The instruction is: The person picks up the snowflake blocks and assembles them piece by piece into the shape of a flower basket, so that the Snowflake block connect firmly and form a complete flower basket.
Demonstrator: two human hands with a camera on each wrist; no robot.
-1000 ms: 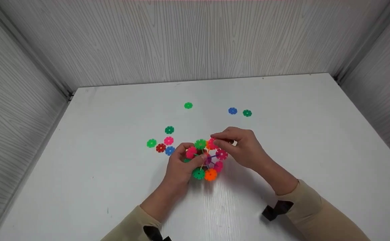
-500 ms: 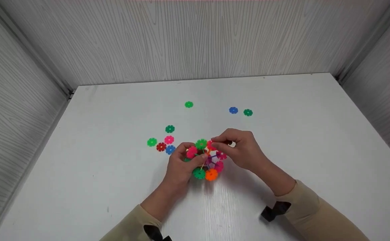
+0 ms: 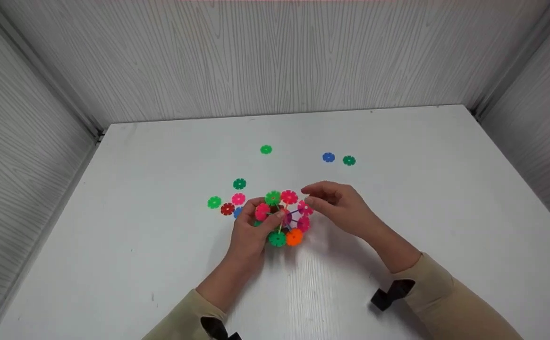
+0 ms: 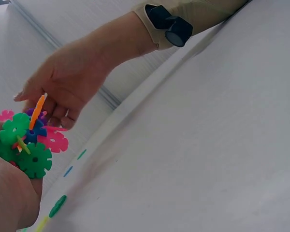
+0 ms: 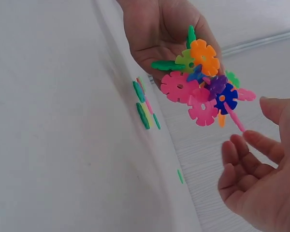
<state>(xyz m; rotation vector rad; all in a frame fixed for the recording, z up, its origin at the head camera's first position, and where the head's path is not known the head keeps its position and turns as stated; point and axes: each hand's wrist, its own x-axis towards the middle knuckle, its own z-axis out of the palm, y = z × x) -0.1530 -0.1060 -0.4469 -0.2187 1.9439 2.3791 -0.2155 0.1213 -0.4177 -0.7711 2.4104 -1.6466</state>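
A: Item in hand?

B: Cluster [image 5: 215,86] of slotted discs, one, raised above the worktop [image 3: 161,274]. Left hand [image 3: 248,236]: thumb and fingers gripping it. Right hand [image 3: 343,208]: fingers loosely bent, thumb parted from them, nothing held, just beside the cluster; contact with its pink edge uncertain.

A: Handling notes?

B: Judged a fitting step. Grip near the core, line slot to slot, push straight; sideways force could loosen neighbouring pieces.

A: Surroundings?

B: Loose, near left hand: green disc [image 3: 214,202], red disc [image 3: 227,209], pink disc [image 3: 238,199]; blue disc [image 3: 237,212], partly hidden behind that hand. Crowded outer discs hamper finger access.
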